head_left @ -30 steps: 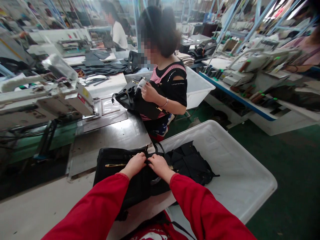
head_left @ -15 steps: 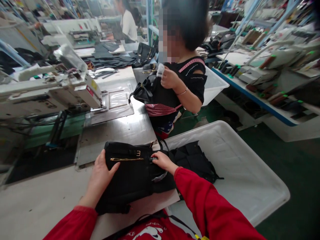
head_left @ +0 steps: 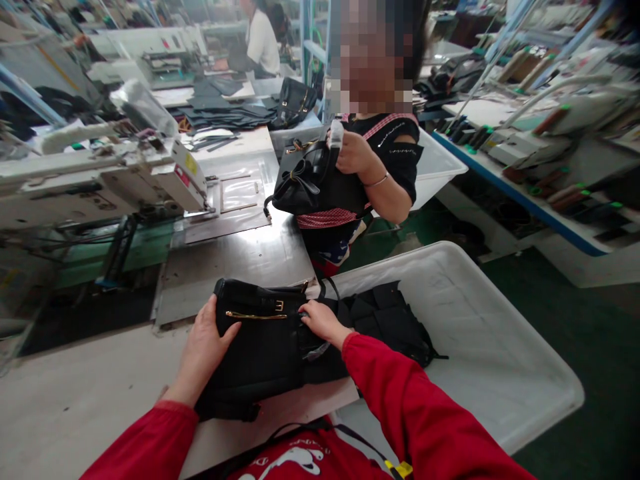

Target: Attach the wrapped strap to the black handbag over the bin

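A black bag [head_left: 260, 353] with a gold zipper [head_left: 256, 316] and a small gold buckle [head_left: 279, 305] lies on its side at the table's edge. At its left end, my left hand [head_left: 203, 350] holds the edge, thumb on the upper face and fingers along the side. My right hand [head_left: 323, 321] is closed with fingertips pinched on a dark part of the bag beside the zipper's right end; the exact part is hidden. Just below that hand is clear plastic wrap [head_left: 316, 352] on the bag.
To the right stands a white bin [head_left: 500, 347] with black bags [head_left: 390, 313] in it. A sewing machine [head_left: 100, 180] and metal plate [head_left: 235, 260] are at left. Across from me a co-worker [head_left: 395, 160] holds a black bag with a bow [head_left: 297, 190].
My hands and the bag have barely moved. The co-worker's head has turned and lifted, and their bag appears slightly farther right, partly from a small camera shift.
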### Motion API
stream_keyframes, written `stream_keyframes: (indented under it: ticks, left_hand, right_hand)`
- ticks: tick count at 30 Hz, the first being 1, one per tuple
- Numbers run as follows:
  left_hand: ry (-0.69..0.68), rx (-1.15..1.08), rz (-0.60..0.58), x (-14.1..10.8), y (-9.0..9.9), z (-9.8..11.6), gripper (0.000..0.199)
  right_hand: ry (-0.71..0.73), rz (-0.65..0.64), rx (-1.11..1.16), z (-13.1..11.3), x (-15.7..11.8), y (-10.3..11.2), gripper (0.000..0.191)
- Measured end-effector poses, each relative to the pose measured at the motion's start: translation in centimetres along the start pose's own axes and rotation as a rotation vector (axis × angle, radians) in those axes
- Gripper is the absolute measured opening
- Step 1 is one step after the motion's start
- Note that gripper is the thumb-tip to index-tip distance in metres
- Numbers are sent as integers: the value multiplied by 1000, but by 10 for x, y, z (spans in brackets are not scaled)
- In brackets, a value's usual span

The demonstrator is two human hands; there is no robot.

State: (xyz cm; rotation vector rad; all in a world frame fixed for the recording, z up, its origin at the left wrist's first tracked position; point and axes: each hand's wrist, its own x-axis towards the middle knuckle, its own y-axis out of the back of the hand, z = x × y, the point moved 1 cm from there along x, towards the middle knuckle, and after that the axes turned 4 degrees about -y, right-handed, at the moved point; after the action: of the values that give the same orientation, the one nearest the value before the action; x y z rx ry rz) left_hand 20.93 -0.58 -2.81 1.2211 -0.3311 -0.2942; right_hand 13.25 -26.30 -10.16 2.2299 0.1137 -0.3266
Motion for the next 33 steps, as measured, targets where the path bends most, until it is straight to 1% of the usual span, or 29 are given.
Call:
stream_keyframes:
  ticks: [5, 9, 12, 14, 16, 18, 19, 22, 24, 29, 33]
  left_hand:
    - [23, 2, 3, -1, 2, 3, 76]
    - [6, 6, 26, -2, 1, 3, 76]
    - [12, 6, 26, -4, 1, 2, 76]
    - [23, 5, 20, -5, 1, 2, 76]
    - [27, 2, 20, -6, 1, 2, 77]
    - [21, -3, 28, -7, 1, 3, 77]
    - [19, -3, 32, -7, 1, 4, 77]
    - [19, 2, 33, -8, 2, 6, 77]
    - [24, 5, 26, -8, 3, 7, 77]
    - [22, 3, 31, -8, 3, 6, 77]
    - [32, 13, 27, -8, 3, 6, 76]
  right_hand:
    - [38, 47, 32, 6, -15, 6, 35]
    - [47, 103, 56, 16, -31, 17, 40]
    - [78, 209, 10, 17, -54, 26, 36]
    - [165, 241, -59, 14, -72, 27, 28]
    - [296, 178, -145, 10, -90, 23, 23]
    - [395, 111, -233, 7, -101, 14, 26]
    - [423, 96, -272, 6, -104, 10, 27]
    - [470, 104, -369, 9, -103, 0, 19]
    - [539, 101, -433, 11, -99, -3, 16]
    - [716, 119, -552, 17, -89, -9, 21]
    - [760, 114, -572, 18, -86, -15, 22]
